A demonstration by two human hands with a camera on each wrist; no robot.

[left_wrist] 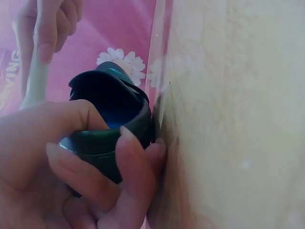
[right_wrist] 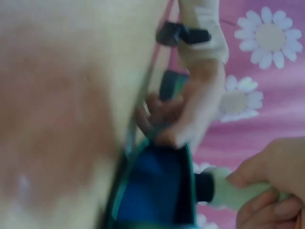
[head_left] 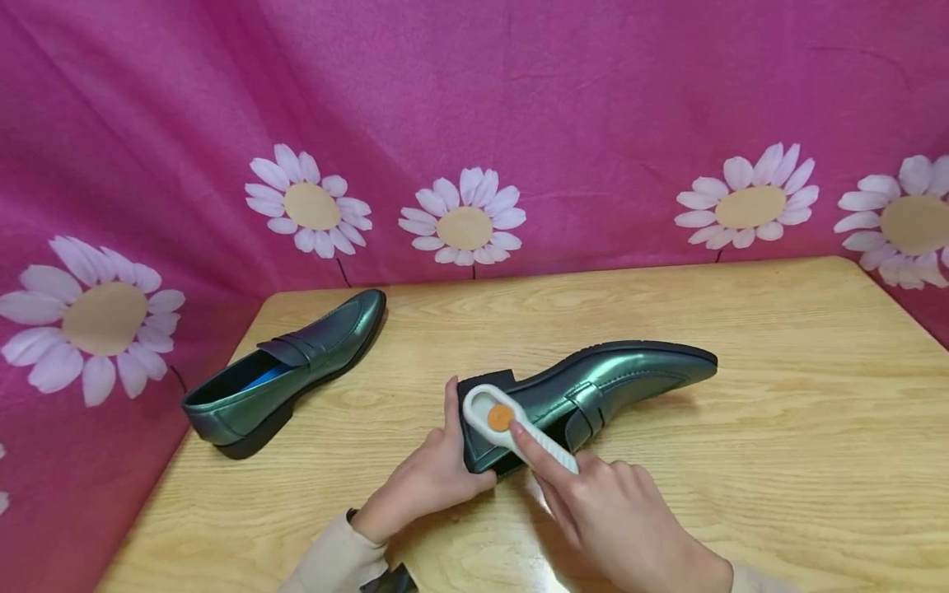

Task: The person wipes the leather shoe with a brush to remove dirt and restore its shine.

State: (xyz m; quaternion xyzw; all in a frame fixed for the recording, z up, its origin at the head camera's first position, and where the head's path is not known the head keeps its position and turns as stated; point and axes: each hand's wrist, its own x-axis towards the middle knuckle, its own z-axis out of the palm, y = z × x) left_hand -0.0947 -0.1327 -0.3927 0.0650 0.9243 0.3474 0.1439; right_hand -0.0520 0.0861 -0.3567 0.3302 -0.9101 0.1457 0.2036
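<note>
A metallic green loafer (head_left: 630,371) lies on its side on the wooden table, toe to the right, sole facing away. My left hand (head_left: 433,471) grips it round the heel; in the left wrist view the thumb hooks over the rim into the blue-lined opening (left_wrist: 114,117). In my right hand (head_left: 623,511) is a white shoe brush (head_left: 552,449) with an orange button, the index finger on that button. The right wrist view shows the brush's dark head (right_wrist: 205,187) against the loafer's side, just by the opening. Its working face is hidden.
A matching loafer (head_left: 319,350) stands upright on its sole at the table's left, toe pointing to the back. The light wooden table (head_left: 778,453) ends at a magenta curtain (head_left: 593,107) printed with white daisies. Dark straps sit at the wrists.
</note>
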